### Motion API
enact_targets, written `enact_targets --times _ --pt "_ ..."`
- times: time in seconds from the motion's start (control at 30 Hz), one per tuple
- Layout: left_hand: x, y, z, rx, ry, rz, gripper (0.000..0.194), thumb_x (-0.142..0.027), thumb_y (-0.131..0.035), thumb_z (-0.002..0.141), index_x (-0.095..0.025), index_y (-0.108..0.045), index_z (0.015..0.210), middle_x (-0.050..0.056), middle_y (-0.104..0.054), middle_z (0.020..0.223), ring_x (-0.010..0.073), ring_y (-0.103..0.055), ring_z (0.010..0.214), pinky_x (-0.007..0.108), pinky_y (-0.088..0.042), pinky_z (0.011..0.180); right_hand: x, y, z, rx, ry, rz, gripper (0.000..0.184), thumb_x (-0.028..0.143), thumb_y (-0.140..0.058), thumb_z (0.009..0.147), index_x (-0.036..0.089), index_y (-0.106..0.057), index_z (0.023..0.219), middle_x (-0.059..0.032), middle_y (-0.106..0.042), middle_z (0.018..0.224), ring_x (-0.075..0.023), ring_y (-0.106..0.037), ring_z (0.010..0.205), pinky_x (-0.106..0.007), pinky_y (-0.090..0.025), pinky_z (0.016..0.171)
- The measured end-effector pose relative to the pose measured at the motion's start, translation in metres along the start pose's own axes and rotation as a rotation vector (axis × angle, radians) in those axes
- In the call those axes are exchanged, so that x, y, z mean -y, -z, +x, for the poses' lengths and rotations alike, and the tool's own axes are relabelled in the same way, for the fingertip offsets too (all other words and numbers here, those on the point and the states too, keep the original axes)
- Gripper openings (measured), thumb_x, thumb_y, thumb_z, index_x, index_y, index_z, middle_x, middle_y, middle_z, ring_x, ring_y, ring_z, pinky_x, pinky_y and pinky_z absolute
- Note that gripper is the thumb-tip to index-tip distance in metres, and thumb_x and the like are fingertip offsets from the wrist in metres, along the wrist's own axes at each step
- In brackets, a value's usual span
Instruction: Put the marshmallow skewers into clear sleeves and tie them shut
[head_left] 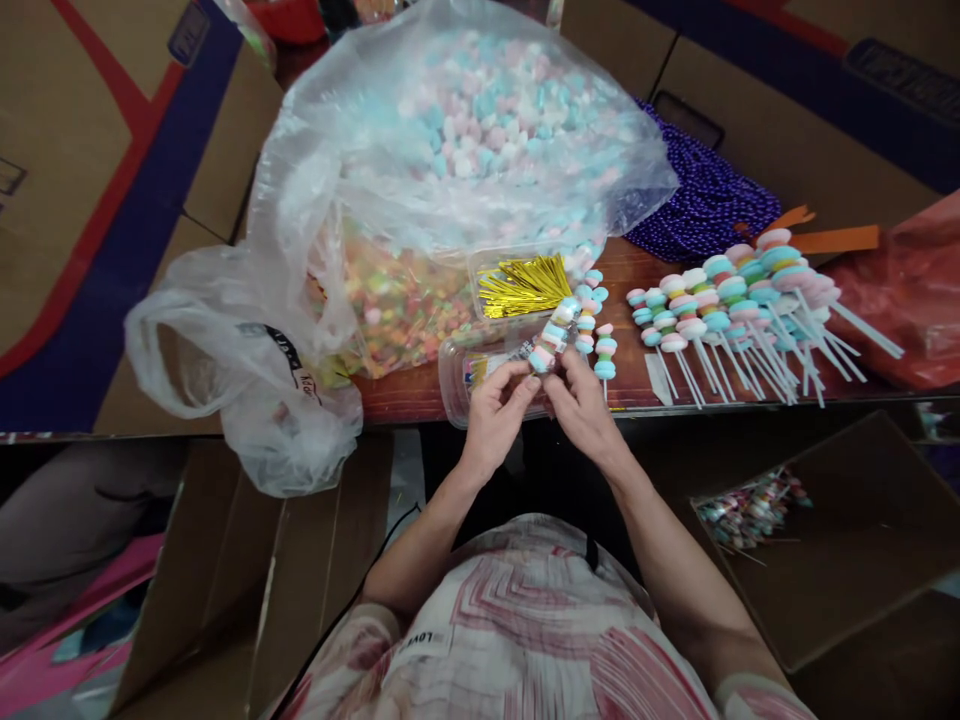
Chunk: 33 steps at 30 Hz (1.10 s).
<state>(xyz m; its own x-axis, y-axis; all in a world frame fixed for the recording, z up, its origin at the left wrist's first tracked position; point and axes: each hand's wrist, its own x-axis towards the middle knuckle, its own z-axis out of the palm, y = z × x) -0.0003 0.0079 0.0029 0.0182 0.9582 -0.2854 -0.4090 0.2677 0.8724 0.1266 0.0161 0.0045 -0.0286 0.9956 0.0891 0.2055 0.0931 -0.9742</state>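
Note:
Both my hands meet at the table's front edge around a candy skewer (553,335) of pastel pink, white and blue pieces, in what looks like a clear wrapper. My left hand (495,415) pinches its lower end with thumb and fingers. From the other side my right hand (585,405) closes on the same end, and the fingertips hide the stick. Just beyond lies a clear tub of gold twist ties (525,284). A second clear plastic tub (453,380) sits partly behind my left hand. Unwrapped candy skewers (604,352) rest right of my fingers.
Many candy skewers on white sticks (720,300) lie at the right. Large clear bags of pastel candies (487,130) and orange-yellow candies (412,300) fill the back. Purple cord (697,190) stands behind. Below right, an open carton (847,530) holds wrapped skewers. A plastic bag (292,440) overhangs the edge.

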Motion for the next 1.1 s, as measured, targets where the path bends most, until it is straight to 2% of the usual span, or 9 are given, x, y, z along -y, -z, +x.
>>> enact_targets --times 0.1,0.2,0.3,0.4,0.47,0.63,0.87,1.0,1.1 --pt "-0.004 0.002 0.004 0.032 0.065 -0.087 0.026 -0.031 -0.092 0.069 -0.018 -0.075 0.084 -0.004 -0.061 0.064 0.0043 -0.044 0.048 0.017 -0.029 0.043 0.004 0.001 -0.002 0.108 -0.186 0.265 0.017 0.033 -0.061 0.092 0.025 -0.048 0.083 0.0073 -0.049 0.062 -0.0094 -0.038 0.048 -0.023 -0.035 0.045" --pt "-0.012 0.002 0.01 0.107 0.274 -0.25 0.03 -0.027 -0.094 0.065 -0.015 -0.07 0.076 -0.007 -0.051 0.054 0.0001 -0.031 0.041 0.013 -0.021 0.04 0.008 0.001 -0.007 0.134 -0.235 0.377 0.025 0.04 -0.061 0.095 0.025 -0.046 0.082 0.008 -0.056 0.058 -0.0065 -0.034 0.038 -0.021 -0.027 0.038" --pt "-0.019 0.001 0.013 0.1 0.428 -0.352 0.026 -0.016 -0.09 0.071 -0.013 -0.064 0.071 -0.005 -0.054 0.057 -0.0013 -0.032 0.04 0.01 -0.021 0.039 0.008 0.003 -0.012 -0.001 -0.008 0.153 0.017 0.034 -0.056 0.1 0.023 -0.057 0.087 0.0018 -0.067 0.073 -0.0091 -0.052 0.046 -0.023 -0.041 0.044" --pt "-0.023 -0.002 0.013 0.037 0.508 -0.444 0.022 -0.005 -0.082 0.077 -0.013 -0.061 0.073 -0.007 -0.052 0.058 -0.0011 -0.037 0.04 0.009 -0.022 0.038 0.002 0.009 -0.015 -0.104 0.314 -0.182 0.021 0.022 -0.051 0.101 0.024 -0.072 0.101 -0.0062 -0.074 0.097 -0.0172 -0.071 0.079 -0.032 -0.058 0.068" --pt "-0.025 -0.003 0.012 0.034 0.545 -0.485 0.021 -0.002 -0.077 0.08 -0.013 -0.06 0.074 -0.007 -0.051 0.059 -0.0005 -0.04 0.041 0.009 -0.024 0.038 -0.003 0.013 -0.015 -0.12 0.498 -0.348 0.025 0.017 -0.053 0.1 0.024 -0.076 0.108 -0.0089 -0.076 0.108 -0.0209 -0.073 0.098 -0.036 -0.06 0.083" --pt "-0.028 -0.008 0.004 0.058 0.605 -0.543 0.025 -0.002 -0.078 0.079 -0.015 -0.057 0.076 -0.008 -0.05 0.061 -0.0002 -0.042 0.042 0.008 -0.026 0.038 -0.01 0.018 -0.01 -0.191 0.718 -0.583 0.021 0.016 -0.057 0.1 0.022 -0.077 0.103 -0.0087 -0.078 0.094 -0.0193 -0.071 0.085 -0.033 -0.056 0.077" --pt "-0.016 -0.013 0.0 0.092 0.478 -0.44 0.026 -0.017 -0.087 0.076 -0.018 -0.062 0.081 -0.007 -0.058 0.068 0.0032 -0.052 0.052 0.014 -0.042 0.052 -0.004 -0.001 -0.015 -0.283 0.534 -0.525 0.016 0.025 -0.054 0.098 0.024 -0.067 0.087 -0.0089 -0.07 0.086 -0.0233 -0.065 0.082 -0.04 -0.052 0.077" --pt "-0.016 -0.014 0.001 0.203 0.363 -0.315 0.039 -0.056 -0.079 0.083 -0.019 -0.068 0.086 0.002 -0.068 0.082 0.0158 -0.067 0.079 0.026 -0.054 0.069 0.009 -0.004 -0.025 -0.27 0.346 -0.313 0.014 0.025 -0.053 0.098 0.024 -0.062 0.087 -0.0041 -0.066 0.082 -0.0199 -0.063 0.079 -0.035 -0.05 0.072" --pt "-0.024 -0.011 -0.002 0.262 0.137 -0.19 0.058 -0.077 -0.06 0.086 -0.02 -0.072 0.081 0.008 -0.071 0.097 0.0215 -0.067 0.094 0.032 -0.056 0.078 0.023 0.005 -0.028 -0.323 0.232 -0.186 0.011 0.025 -0.057 0.098 0.024 -0.063 0.088 0.0002 -0.064 0.08 -0.0161 -0.059 0.072 -0.031 -0.047 0.068"
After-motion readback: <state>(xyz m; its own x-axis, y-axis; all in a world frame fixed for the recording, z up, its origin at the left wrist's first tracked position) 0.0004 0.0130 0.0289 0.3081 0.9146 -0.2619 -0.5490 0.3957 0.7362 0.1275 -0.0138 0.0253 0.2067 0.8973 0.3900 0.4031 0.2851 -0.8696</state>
